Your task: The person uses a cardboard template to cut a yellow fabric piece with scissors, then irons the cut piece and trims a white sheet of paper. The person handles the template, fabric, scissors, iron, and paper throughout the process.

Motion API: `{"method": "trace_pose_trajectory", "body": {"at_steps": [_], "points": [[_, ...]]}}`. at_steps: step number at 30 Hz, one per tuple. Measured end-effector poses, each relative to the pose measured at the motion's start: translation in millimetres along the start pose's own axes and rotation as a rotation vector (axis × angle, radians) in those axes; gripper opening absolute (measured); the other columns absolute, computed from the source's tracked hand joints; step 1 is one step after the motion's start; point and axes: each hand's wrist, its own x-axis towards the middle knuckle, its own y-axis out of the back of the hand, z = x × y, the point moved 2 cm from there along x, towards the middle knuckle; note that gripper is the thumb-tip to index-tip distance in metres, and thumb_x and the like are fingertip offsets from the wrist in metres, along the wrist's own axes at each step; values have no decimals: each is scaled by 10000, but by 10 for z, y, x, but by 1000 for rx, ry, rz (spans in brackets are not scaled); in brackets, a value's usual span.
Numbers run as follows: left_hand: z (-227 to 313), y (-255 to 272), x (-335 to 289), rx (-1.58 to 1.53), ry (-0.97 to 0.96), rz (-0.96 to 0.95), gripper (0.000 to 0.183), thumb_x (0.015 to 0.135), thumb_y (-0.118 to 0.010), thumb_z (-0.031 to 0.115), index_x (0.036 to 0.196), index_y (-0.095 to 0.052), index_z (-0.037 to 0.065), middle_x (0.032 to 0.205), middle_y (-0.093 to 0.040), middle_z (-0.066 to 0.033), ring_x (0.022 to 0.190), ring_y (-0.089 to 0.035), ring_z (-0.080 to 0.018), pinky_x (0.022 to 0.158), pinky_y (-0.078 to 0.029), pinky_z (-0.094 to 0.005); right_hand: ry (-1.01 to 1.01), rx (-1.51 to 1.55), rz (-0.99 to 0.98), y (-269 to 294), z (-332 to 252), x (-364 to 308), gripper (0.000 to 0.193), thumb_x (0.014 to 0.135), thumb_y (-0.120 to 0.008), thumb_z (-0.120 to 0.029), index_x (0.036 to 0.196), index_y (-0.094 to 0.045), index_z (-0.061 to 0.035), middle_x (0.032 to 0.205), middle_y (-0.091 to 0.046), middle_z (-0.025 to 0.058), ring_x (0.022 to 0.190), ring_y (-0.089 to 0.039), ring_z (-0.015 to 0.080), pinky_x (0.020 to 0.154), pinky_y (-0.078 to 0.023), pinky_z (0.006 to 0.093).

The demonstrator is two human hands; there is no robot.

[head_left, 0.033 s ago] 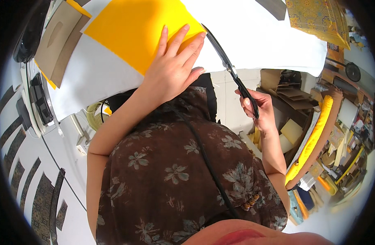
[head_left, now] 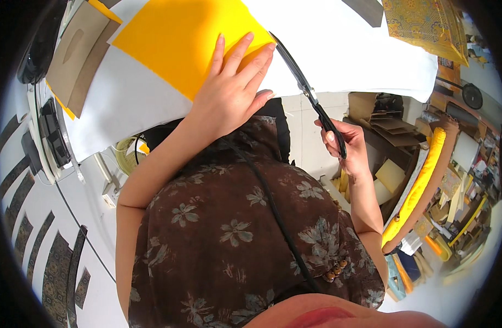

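A yellow sheet of cloth [head_left: 174,44] lies flat on the white-covered table [head_left: 338,60]. My left hand [head_left: 234,87] rests on its right-hand part, fingers stretched out and a little spread, thumb pointing right. In my right hand [head_left: 346,142] is a pair of black scissors [head_left: 304,82], gripped by the handles over the table's near edge. The blades look closed together, and their tip touches or lies just beside the cloth's right corner, close to my left fingertips. Whether any cloth sits between the blades I cannot tell.
Brown-grey boards [head_left: 78,54] with yellow edging lie at the table's left. A patterned gold box [head_left: 426,30] stands at the far right, near a grey strip [head_left: 367,11]. Below on the right are a yellow fabric roll [head_left: 418,188], cardboard pieces [head_left: 393,131] and cluttered shelves.
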Motion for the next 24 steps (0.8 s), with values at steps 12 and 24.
{"method": "trace_pose_trajectory", "body": {"at_steps": [12, 24], "points": [[-4, 9, -1, -13, 0, 6, 562, 939, -654, 268, 1387, -526, -48, 1528, -457, -106, 1462, -321, -376, 1192, -160, -604, -18, -11, 42, -12, -14, -17, 366, 912, -756, -166, 1197, -681, 52, 667, -514, -68, 527, -376, 7, 480, -251, 189], [-24, -27, -7, -69, 11, 82, 573, 931, -669, 295, 1381, -536, -35, 1517, -454, -151, 1455, -339, -379, 1186, -183, -610, -39, -29, 61, -13, -19, -35, 411, 906, -764, -196, 1198, -667, 76, 698, -543, -35, 498, -388, 10, 449, -248, 183]]}}
